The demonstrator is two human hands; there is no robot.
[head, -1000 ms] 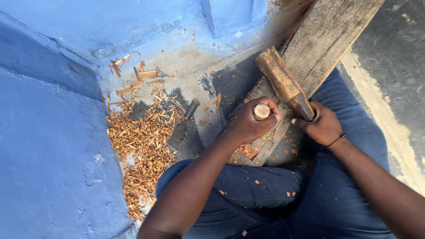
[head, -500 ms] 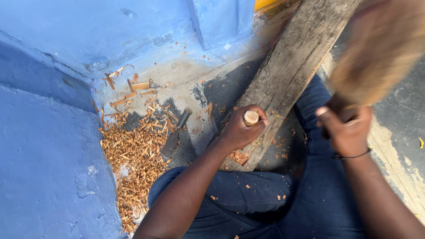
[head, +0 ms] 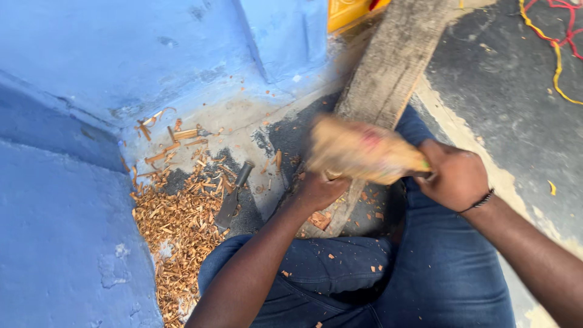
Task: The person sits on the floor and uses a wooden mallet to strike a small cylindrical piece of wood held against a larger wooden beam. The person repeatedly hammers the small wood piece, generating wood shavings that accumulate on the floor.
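My left hand [head: 319, 191] grips a round wooden-handled tool upright against a long weathered plank [head: 388, 73]; the tool's top is hidden behind the mallet. My right hand [head: 455, 176] holds a wooden mallet [head: 358, 149], which is blurred with motion and sits just above my left fist. Both hands work over my lap in blue jeans [head: 388, 273], which is flecked with small wood chips.
A pile of wood shavings [head: 182, 225] lies against the blue wall [head: 121, 61] at left, with a dark metal blade [head: 234, 194] resting on it. Dark pavement [head: 516, 91] with yellow and red cords [head: 559, 42] is at right. A yellow object [head: 352, 12] stands at the top.
The mallet was down on the tool a second ago, then rose high to the right, and now has swung back down onto the tool in my left hand.
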